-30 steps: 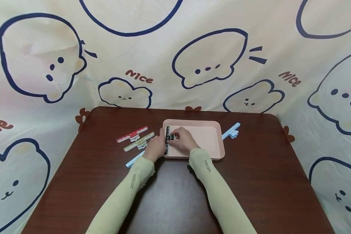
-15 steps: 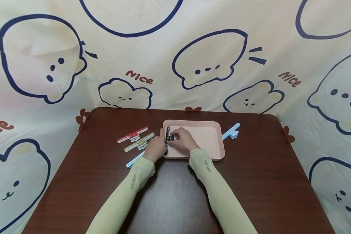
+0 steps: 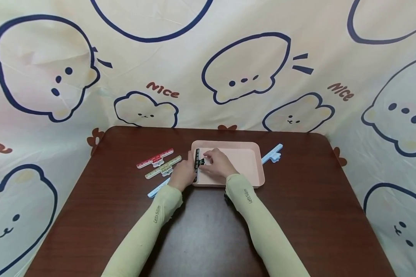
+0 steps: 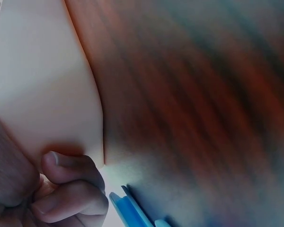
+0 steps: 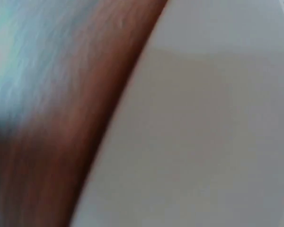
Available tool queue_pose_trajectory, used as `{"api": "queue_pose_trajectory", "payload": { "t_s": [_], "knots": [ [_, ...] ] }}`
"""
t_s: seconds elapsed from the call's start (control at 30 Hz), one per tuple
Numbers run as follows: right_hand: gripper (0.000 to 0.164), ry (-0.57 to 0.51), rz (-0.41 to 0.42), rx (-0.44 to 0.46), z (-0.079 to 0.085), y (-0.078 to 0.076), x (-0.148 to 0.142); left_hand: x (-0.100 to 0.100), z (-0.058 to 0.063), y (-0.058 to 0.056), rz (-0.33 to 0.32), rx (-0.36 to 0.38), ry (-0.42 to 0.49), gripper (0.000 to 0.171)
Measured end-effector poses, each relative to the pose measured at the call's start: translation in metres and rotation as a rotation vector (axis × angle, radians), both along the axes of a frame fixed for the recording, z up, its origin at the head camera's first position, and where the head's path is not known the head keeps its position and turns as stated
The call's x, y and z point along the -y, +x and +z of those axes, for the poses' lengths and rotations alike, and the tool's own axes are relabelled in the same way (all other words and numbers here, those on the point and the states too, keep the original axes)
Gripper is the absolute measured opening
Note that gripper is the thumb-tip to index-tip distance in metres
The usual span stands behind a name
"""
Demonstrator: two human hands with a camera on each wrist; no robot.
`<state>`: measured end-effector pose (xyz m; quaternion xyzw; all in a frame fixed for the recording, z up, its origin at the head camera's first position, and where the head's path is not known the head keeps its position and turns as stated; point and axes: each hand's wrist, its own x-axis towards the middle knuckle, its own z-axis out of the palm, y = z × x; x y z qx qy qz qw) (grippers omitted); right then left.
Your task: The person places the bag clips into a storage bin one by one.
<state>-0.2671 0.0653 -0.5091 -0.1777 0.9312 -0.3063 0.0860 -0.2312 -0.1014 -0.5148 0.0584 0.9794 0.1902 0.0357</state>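
Note:
A black ruler clip [image 3: 197,165] with white markings lies along the left inner side of the pink tray [image 3: 242,161]. My left hand [image 3: 183,173] grips the tray's left edge, close beside the clip's bar. In the left wrist view its curled fingers [image 4: 68,189] are against the tray's pale wall [image 4: 47,71]. Over the tray, my right hand [image 3: 220,163] has thumb and forefinger spread apart at either side of the clip's handle. The right wrist view shows only the tray's side [image 5: 194,127] and blurred wood; the hand is out of that view.
Left of the tray lie a red ruler clip [image 3: 155,158], a yellow-green one [image 3: 163,167] and a blue one [image 3: 156,189], partly hidden by my left hand. Another blue clip [image 3: 272,154] lies at the tray's right side. The brown table [image 3: 298,200] meets a printed curtain behind.
The right thumb and forefinger have parted from the clip's handle and shifted slightly right. The left hand stays at the tray's edge. The head view has shifted slightly.

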Motion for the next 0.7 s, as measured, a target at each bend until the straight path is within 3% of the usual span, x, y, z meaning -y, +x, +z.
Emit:
{"api": "queue_pose_trajectory", "payload": {
  "t_s": [0.37,0.7],
  "knots": [
    [0.06,0.005,-0.027,-0.026,0.042,0.009,-0.037,-0.003,-0.001,0.004,-0.001,-0.001,-0.016,0.064],
    [0.06,0.012,-0.117,-0.046,0.082,0.003,-0.094,-0.002,-0.001,0.001,-0.004,-0.012,-0.032,0.062]
  ]
}}
